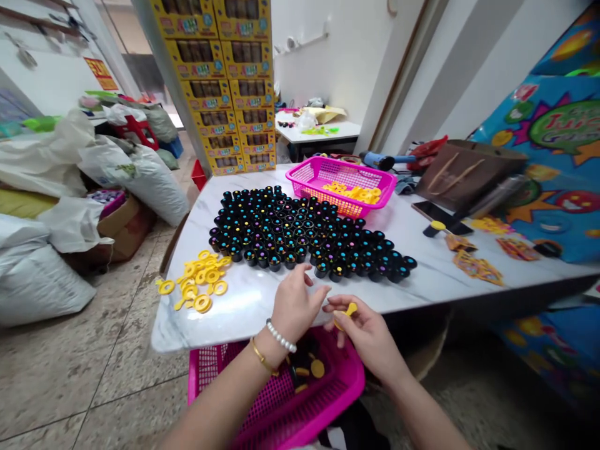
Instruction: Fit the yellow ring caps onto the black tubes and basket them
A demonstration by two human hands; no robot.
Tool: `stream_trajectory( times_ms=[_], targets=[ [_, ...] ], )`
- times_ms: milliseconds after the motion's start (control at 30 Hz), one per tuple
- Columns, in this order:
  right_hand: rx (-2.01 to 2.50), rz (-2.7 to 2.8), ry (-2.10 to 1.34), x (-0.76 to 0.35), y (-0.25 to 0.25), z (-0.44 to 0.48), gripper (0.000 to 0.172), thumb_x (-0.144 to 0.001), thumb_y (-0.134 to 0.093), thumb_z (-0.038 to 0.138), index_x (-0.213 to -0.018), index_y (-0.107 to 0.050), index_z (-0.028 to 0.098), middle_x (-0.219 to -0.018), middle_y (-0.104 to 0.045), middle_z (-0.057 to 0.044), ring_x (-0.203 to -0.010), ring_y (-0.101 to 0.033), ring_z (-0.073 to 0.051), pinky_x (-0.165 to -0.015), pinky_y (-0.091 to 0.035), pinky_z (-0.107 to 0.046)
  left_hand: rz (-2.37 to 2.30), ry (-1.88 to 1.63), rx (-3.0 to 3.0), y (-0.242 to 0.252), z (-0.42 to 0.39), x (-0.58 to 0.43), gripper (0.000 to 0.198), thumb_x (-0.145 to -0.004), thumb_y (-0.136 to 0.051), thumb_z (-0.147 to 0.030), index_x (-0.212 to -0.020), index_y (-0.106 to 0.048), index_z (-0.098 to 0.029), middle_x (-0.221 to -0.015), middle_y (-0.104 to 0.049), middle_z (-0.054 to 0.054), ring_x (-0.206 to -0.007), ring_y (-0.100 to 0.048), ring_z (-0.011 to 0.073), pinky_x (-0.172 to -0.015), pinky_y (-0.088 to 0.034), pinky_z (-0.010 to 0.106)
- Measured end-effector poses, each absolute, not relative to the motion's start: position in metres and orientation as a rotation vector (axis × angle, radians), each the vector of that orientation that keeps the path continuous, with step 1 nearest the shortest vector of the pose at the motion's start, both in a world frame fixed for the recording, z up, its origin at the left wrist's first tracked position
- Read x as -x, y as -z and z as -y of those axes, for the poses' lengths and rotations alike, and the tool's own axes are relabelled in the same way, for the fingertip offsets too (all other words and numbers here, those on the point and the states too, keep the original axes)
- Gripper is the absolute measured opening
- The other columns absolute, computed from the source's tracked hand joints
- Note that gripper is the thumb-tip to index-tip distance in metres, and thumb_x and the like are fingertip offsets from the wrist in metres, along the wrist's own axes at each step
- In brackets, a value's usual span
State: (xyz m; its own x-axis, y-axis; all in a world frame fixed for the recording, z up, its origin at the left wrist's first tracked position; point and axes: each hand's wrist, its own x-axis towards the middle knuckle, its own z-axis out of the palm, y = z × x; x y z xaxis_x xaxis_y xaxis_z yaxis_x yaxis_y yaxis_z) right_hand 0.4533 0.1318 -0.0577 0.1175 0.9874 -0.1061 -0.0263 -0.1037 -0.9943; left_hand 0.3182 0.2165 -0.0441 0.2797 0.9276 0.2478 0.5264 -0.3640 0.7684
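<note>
My left hand (296,301), with a pearl bracelet and a gold bangle on its wrist, reaches over the table edge beside the black cups (281,234). Its thumb and forefinger are apart, and nothing shows between them. Closed in the fingers of my right hand (370,334) is a yellow ring cap (345,315) with a tab, partly hidden by the fingers. The small black cups stand packed together, with blue, yellow or purple dots inside. Loose yellow ring caps (202,275) lie in a pile at the table's left.
A pink basket (300,169) holding yellow caps stands behind the cups. Below the table edge, another pink basket (347,375) contains capped black cups. Yellow boxes (229,94) are stacked behind. A phone (440,215), a brown bag (469,172) and small packets (478,265) lie at the right.
</note>
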Motion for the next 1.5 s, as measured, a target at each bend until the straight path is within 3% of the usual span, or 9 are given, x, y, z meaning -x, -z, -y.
stream_trajectory(
  times_ms=[167,333,467,600,767,967,1233,1367,1500],
  targets=[
    [1.221,0.997,-1.394,-0.466,0.052,-0.122,0.021,-0.089,-0.054,0.034,-0.106,-0.056,0.022,-0.067,-0.052,0.005,-0.045,-0.038,-0.006,-0.043,-0.031,-0.019,-1.459,-0.844,-2.157,0.049,-0.234,-0.339,0.034,-0.079,-0.066,-0.037,-0.105,-0.058,-0.017,-0.074,-0.060,0.001,-0.072,-0.059,0.0171,-0.069,-0.045,0.029],
    [1.116,1.279,-1.373,-0.469,0.037,-0.121,0.025,-0.091,-0.044,0.024,-0.101,-0.067,0.020,-0.094,-0.050,-0.004,-0.069,-0.054,-0.013,-0.065,-0.047,-0.027,-1.446,-0.847,-2.258,0.046,-0.227,-0.324,0.019,-0.080,-0.061,-0.028,-0.097,-0.061,-0.018,-0.088,-0.058,0.003,-0.074,-0.057,0.0153,-0.070,-0.046,0.027],
    [1.317,1.637,-0.756,-0.470,0.038,-0.136,0.028,-0.092,-0.045,0.021,-0.108,-0.068,0.026,-0.103,-0.049,-0.007,-0.098,-0.053,-0.020,-0.087,-0.044,-0.035,-1.424,-0.820,-2.273,0.045,-0.209,-0.294,0.020,-0.080,-0.060,-0.027,-0.098,-0.059,-0.018,-0.096,-0.055,0.004,-0.079,-0.057,0.0155,-0.069,-0.047,0.026],
    [1.468,1.908,-0.163,-0.464,0.057,-0.153,0.033,-0.089,-0.054,0.023,-0.120,-0.064,0.026,-0.111,-0.050,-0.011,-0.108,-0.046,-0.028,-0.094,-0.039,-0.048,-1.421,-0.815,-2.231,0.046,-0.197,-0.272,0.024,-0.082,-0.060,-0.026,-0.104,-0.057,-0.019,-0.099,-0.056,0.005,-0.082,-0.057,0.0165,-0.069,-0.048,0.027],
    [1.489,1.908,-0.083,-0.457,0.069,-0.143,0.048,-0.085,-0.060,0.028,-0.132,-0.053,0.022,-0.113,-0.051,-0.012,-0.105,-0.050,-0.028,-0.091,-0.043,-0.045,-1.363,-0.825,-2.186,0.049,-0.197,-0.269,0.047,-0.079,-0.067,-0.034,-0.121,-0.051,-0.020,-0.104,-0.058,0.006,-0.082,-0.058,0.0173,-0.069,-0.049,0.028],
    [1.733,2.098,0.198,-0.453,0.065,-0.127,0.065,-0.081,-0.061,0.052,-0.133,-0.053,0.014,-0.083,-0.056,-0.011,-0.076,-0.049,-0.026,-0.071,-0.041,-0.041,-1.363,-0.820,-2.219,0.052,-0.201,-0.273,0.038,-0.082,-0.064,-0.039,-0.115,-0.057,-0.023,-0.100,-0.060,0.003,-0.079,-0.059,0.0159,-0.067,-0.048,0.027],
    [1.598,2.313,0.079,-0.456,0.059,-0.126,0.028,-0.093,-0.050,0.022,-0.119,-0.062,0.018,-0.072,-0.062,-0.004,-0.067,-0.057,-0.017,-0.066,-0.040,-0.029,-1.276,-0.893,-2.228,0.060,-0.198,-0.268,0.032,-0.081,-0.064,-0.031,-0.111,-0.057,-0.021,-0.091,-0.061,0.002,-0.079,-0.058,0.0163,-0.069,-0.046,0.028],
    [1.760,2.436,-0.126,-0.457,0.042,-0.132,0.016,-0.092,-0.049,0.023,-0.094,-0.065,0.020,-0.063,-0.061,0.000,-0.054,-0.057,-0.015,-0.050,-0.032,-0.027,-1.295,-0.883,-2.253,0.062,-0.198,-0.268,0.032,-0.082,-0.063,-0.034,-0.111,-0.057,-0.021,-0.091,-0.061,0.002,-0.080,-0.058,0.0170,-0.070,-0.046,0.029],
    [1.698,2.204,-0.432,-0.456,0.020,-0.141,0.009,-0.085,-0.059,0.026,-0.080,-0.065,0.022,-0.075,-0.059,-0.001,-0.064,-0.057,-0.015,-0.058,-0.039,-0.026,-1.297,-0.866,-2.256,0.062,-0.198,-0.268,0.033,-0.081,-0.065,-0.035,-0.111,-0.057,-0.021,-0.089,-0.060,0.002,-0.080,-0.058,0.0172,-0.070,-0.047,0.029]
  ],
)
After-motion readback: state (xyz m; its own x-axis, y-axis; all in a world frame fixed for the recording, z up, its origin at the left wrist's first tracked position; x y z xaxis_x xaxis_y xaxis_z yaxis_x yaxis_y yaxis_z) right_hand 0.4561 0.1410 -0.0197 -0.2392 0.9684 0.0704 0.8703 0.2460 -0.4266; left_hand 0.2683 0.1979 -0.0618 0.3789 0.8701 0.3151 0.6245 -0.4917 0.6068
